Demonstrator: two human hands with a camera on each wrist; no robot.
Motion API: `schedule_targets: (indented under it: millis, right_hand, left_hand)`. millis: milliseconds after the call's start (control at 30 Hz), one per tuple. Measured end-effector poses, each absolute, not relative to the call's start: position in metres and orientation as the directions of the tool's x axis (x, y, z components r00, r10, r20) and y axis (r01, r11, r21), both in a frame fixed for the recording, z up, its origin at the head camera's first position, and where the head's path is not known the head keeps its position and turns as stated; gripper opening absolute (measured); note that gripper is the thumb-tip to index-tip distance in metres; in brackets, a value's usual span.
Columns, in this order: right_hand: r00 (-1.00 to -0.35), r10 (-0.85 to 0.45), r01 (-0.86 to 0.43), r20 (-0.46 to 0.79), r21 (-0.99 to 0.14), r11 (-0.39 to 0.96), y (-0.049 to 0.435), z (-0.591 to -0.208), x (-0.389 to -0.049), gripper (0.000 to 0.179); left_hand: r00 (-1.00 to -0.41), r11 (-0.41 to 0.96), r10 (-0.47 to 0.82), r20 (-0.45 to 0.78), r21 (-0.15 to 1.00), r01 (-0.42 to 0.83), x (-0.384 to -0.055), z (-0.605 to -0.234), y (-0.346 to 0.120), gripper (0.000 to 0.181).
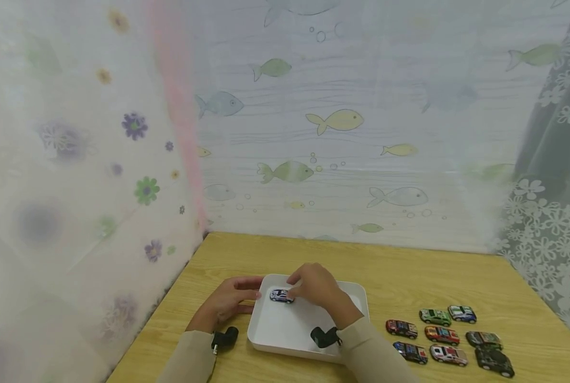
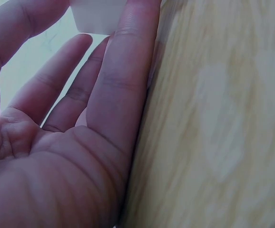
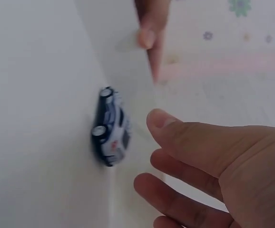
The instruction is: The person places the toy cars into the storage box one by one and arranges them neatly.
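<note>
A shallow white tray (image 1: 294,332) lies on the table, with one small toy car (image 1: 281,296) in white and dark blue standing in its far left part. My left hand (image 1: 229,299) holds the tray's left side, thumb at the rim and fingers along the outside. From the left wrist, the tray's pale corner (image 2: 94,16) shows between thumb and fingers. Over the tray, my right hand (image 1: 315,287) has its fingertips beside the car. In the right wrist view, its loosely bent fingers (image 3: 175,202) hold nothing and a gap separates them from the toy car (image 3: 111,128).
Several toy cars stand in a loose group right of the tray, among them a green one (image 1: 435,317), an orange-red one (image 1: 442,335) and a black one (image 1: 494,361). Patterned curtains (image 1: 342,175) border the wooden table (image 1: 409,266) at the back and left.
</note>
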State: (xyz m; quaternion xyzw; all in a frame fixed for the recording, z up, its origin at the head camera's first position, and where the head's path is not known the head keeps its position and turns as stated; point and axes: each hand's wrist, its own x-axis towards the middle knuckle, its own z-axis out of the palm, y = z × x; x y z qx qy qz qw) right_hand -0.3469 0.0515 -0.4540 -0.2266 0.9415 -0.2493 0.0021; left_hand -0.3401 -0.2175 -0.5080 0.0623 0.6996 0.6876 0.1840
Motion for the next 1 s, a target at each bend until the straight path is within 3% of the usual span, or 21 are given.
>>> schedule_targets:
  millis: [500,1000]
  right_hand:
    - [-0.857,-0.488,-0.493,0.163,-0.53,0.689,0.082,-0.423,-0.327,0.029]
    - [-0.825,-0.451,-0.564,0.34,-0.457,0.688,0.141,-0.426,-0.292,0.02]
  left_hand:
    - [-0.93,0.055,0.323,-0.175,0.984,-0.167,-0.34,-0.508,-0.216,0.052]
    - [-0.941,0.046,0.288,-0.176,0.984,-0.17,-0.325,-0.51,-0.211,0.054]
